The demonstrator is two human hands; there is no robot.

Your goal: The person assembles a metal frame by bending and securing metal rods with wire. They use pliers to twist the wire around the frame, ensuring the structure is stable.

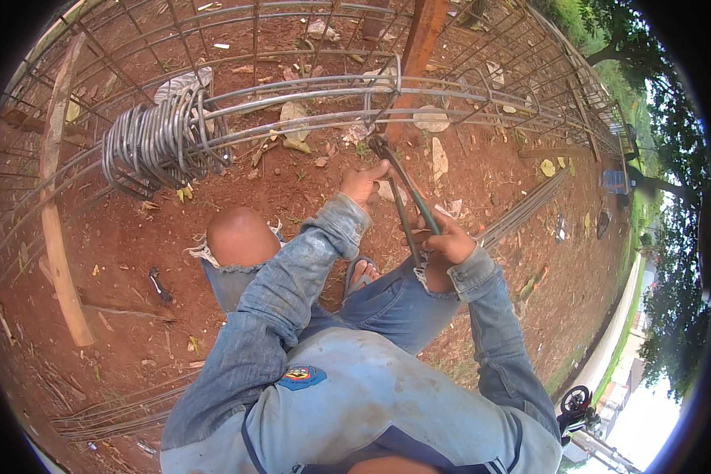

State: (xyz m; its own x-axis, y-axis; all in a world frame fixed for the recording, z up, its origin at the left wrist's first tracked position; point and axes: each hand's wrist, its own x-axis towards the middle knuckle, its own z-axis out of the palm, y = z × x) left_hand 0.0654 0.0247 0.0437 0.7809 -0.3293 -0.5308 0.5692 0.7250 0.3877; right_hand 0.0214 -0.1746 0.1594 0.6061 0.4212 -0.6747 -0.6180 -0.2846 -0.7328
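Note:
My right hand (449, 238) is closed round long-handled pincers (420, 202), whose two handles stand apart. The dark jaws of the pincers point up and away, just below a row of long steel bars (316, 99). Close to the jaws is my left hand (362, 182), its thumb and fingers drawn together near the tool. What those fingers hold, if anything, is too small to tell. Bent steel stirrups (158, 146) hang bunched on the bars to the left, and a single stirrup (397, 75) surrounds the bars above the pincers.
A wooden post (423, 47) stands behind the bars, and a leaning plank (59, 261) props the left side. Rebar mesh cages (213, 31) stretch along the back. Loose rods (529, 207) lie on the red soil to the right. A blue container (615, 182) sits farther right.

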